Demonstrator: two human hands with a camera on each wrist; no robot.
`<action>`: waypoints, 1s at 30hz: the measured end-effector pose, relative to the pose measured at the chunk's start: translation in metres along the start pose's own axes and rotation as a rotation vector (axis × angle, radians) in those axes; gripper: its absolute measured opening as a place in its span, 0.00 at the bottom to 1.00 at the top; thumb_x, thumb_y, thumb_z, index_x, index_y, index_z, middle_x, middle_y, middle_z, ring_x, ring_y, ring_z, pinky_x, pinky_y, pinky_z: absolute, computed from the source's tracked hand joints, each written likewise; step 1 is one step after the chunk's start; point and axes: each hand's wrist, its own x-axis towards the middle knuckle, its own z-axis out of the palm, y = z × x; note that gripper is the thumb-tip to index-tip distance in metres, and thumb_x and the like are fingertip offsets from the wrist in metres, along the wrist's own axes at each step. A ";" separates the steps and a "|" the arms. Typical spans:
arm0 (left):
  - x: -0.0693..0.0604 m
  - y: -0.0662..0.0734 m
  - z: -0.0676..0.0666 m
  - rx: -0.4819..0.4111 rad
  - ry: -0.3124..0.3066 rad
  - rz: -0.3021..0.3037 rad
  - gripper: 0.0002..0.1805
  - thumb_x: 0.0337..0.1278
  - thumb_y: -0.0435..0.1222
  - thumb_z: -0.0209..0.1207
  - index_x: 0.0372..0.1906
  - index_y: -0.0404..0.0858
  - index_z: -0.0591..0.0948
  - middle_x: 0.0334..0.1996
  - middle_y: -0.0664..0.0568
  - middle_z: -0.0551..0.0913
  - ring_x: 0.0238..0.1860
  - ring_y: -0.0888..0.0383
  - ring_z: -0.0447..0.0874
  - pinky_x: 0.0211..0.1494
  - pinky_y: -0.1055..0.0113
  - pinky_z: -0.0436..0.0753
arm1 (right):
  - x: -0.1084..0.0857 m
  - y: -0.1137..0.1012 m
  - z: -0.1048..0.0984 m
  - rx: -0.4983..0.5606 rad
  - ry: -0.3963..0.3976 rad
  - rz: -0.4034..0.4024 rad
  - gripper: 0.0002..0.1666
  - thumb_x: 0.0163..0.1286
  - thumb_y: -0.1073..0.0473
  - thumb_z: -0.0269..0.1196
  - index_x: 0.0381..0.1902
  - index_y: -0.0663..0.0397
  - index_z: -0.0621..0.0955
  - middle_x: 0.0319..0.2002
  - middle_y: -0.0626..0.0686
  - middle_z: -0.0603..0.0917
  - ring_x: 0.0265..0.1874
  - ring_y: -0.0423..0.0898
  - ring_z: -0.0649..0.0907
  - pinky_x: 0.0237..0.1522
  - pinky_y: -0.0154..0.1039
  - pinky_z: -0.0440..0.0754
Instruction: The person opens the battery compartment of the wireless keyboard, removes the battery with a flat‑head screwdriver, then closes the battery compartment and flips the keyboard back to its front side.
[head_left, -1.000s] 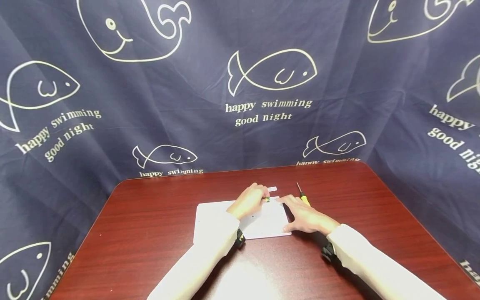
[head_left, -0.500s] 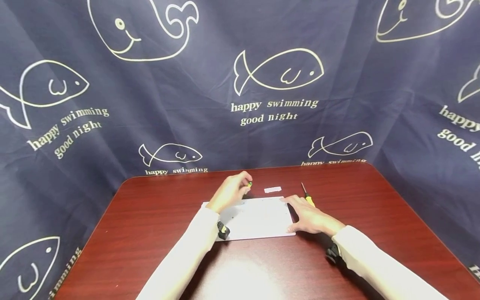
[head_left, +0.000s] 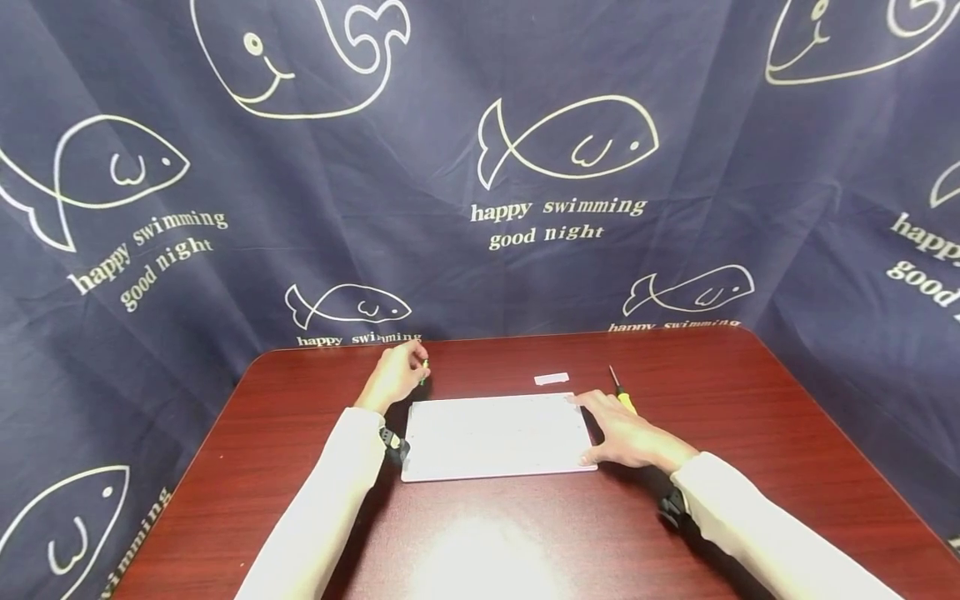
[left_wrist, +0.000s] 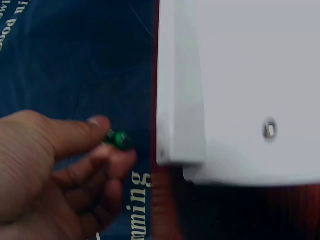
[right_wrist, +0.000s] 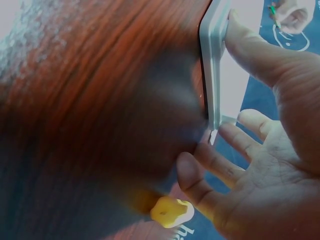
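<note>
A dark blue fabric curtain printed with pale fish [head_left: 420,208] rises behind the red-brown, wood-grained table [head_left: 262,417]. On it lies a flat, white, rectangular panel [head_left: 498,437], long axis running left to right. The person's right hand [head_left: 626,429] is the nearer: fingers and thumb spread, it spans the short right edge, thumb at the near corner, fingertips by the far one. The left hand [head_left: 393,373] is just off the far left corner, apart from the panel and near the table's back edge; broader stretches of table lie to its left and on the panel's near side. A slim screwdriver with a yellow-and-black handle [head_left: 622,395] lies just past the right hand, shaft toward the back edge. A short, flat, white strip [head_left: 552,378] lies beyond the panel's far edge. Smallest, a green-and-yellow piece [left_wrist: 121,141] is pinched between left thumb and forefinger, the panel rightward and nearer the person; blur hides its exact form.
</note>
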 end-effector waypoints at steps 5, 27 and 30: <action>-0.002 -0.008 -0.003 0.090 -0.026 -0.113 0.10 0.45 0.30 0.68 0.31 0.38 0.78 0.24 0.52 0.81 0.29 0.53 0.80 0.38 0.56 0.76 | 0.000 -0.001 0.001 0.000 0.005 -0.003 0.50 0.44 0.55 0.77 0.64 0.61 0.68 0.57 0.59 0.70 0.55 0.56 0.69 0.53 0.54 0.69; 0.002 -0.018 0.004 0.199 -0.128 -0.242 0.12 0.46 0.35 0.70 0.27 0.38 0.76 0.25 0.48 0.79 0.30 0.48 0.80 0.39 0.54 0.76 | 0.002 -0.002 0.003 0.018 -0.013 -0.005 0.51 0.45 0.53 0.77 0.65 0.59 0.67 0.58 0.58 0.70 0.57 0.56 0.69 0.54 0.53 0.69; 0.003 -0.017 0.002 0.165 -0.138 -0.254 0.12 0.51 0.38 0.68 0.29 0.37 0.76 0.20 0.50 0.80 0.24 0.53 0.80 0.36 0.57 0.77 | 0.002 0.001 0.002 0.010 -0.013 0.006 0.51 0.45 0.53 0.77 0.65 0.58 0.67 0.58 0.57 0.70 0.57 0.55 0.68 0.54 0.53 0.69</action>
